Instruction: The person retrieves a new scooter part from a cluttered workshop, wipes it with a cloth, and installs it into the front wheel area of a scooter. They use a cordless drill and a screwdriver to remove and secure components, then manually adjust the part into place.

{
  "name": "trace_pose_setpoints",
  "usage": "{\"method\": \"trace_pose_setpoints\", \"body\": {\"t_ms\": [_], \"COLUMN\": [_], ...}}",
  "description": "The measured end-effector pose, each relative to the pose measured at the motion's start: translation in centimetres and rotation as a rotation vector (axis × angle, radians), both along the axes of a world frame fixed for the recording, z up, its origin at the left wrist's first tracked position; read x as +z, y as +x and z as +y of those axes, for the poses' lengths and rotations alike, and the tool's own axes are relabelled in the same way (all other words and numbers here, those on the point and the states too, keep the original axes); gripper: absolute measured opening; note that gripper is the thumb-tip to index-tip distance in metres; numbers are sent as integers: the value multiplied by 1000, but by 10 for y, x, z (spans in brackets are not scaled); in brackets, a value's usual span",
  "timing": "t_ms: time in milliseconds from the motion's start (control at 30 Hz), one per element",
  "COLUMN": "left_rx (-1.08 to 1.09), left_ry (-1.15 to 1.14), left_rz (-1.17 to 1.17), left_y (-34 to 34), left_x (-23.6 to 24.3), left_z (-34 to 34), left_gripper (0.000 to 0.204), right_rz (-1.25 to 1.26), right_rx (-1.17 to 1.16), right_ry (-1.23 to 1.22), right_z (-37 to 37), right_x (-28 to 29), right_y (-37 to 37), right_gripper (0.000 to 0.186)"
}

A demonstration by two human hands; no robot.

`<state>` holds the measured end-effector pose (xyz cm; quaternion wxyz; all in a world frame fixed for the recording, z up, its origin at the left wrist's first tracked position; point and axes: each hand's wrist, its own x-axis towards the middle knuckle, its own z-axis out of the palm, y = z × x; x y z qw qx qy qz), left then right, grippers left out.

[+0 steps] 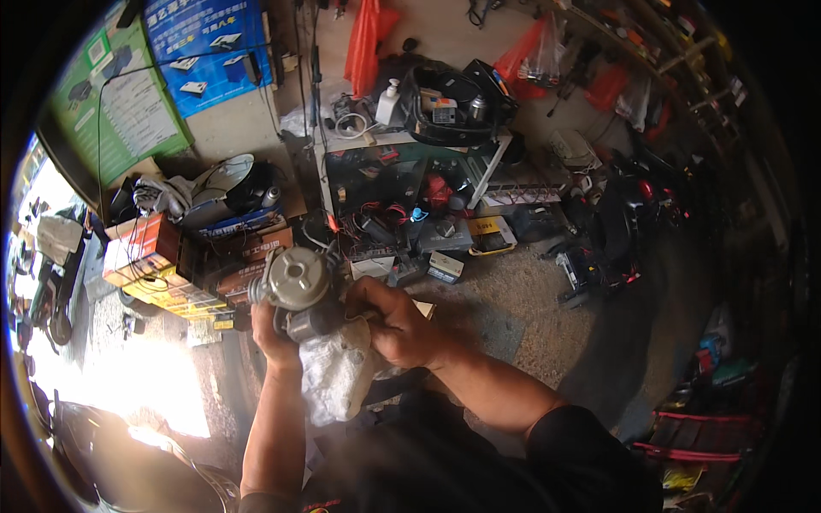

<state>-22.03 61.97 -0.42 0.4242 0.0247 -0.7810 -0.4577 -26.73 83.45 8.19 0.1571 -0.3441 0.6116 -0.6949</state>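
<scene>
So the thing I'm working is a grey round-faced metal motor-type part (295,282) w/ a stubby shaft poking out its left side, held up in mid-air in front of my chest, well above the speckled concrete floor (513,312). Left hand (272,335) is wrapped around it from underneath/behind, fingers closed on the lower body. Right hand (395,321) is clamped on the right side of it, thumb over the top, and it's also pinching a crumpled dirty white rag (335,376) that hangs down below the part, touching it.

Handling-wise, imo: it looks like solid cast metal, so heavy for its size and totally stiff, prob greasy too given the rag, so slippery. Not fragile, but I wouldn't want it dropped on the floor. Best hold looks like the round body w/ a full palm wrap, not the shaft. The rag is soft and limp, good as a grip layer.

Further out: stacked cardboard boxes (145,252) off to the left, a white metal shelf rack (376,171) full of wires and parts straight ahead, a black open case (453,107) on top of it, red plastic bags (368,38) hanging on the wall.
</scene>
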Motion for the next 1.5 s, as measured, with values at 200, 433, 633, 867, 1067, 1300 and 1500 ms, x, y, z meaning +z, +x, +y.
{"method": "trace_pose_setpoints", "body": {"t_ms": [200, 433, 633, 867, 1067, 1300, 1500], "left_rx": [-365, -261, -295, -314, -570, -568, -903], "left_ry": [289, 428, 725, 146, 325, -323, 138], "left_rz": [205, -112, -105, 7, -147, -277, -146], "left_y": [2, -1, 3, 12, 25, 27, 33], "left_x": [-20, 5, -27, -31, 16, 51, 66], "left_z": [-16, 2, -12, 48, 119, 139, 159], "left_gripper": [43, 43, 46, 67, 84, 88, 71], "right_rz": [-345, 515, 123, -409, -618, -797, -866], "right_rx": [36, -126, -195, 40, 246, 277, 189], "right_ry": [-209, 33, -84, -360, -419, -514, -504], "right_z": [0, 19, 32, 97, 156, 166, 171], "right_x": [-12, -16, -29, -49, -46, -52, -39], "right_y": [5, 7, 13, 9, 20, 46, 79], "right_gripper": [27, 55, 38, 31, 87, 83, 102]}}
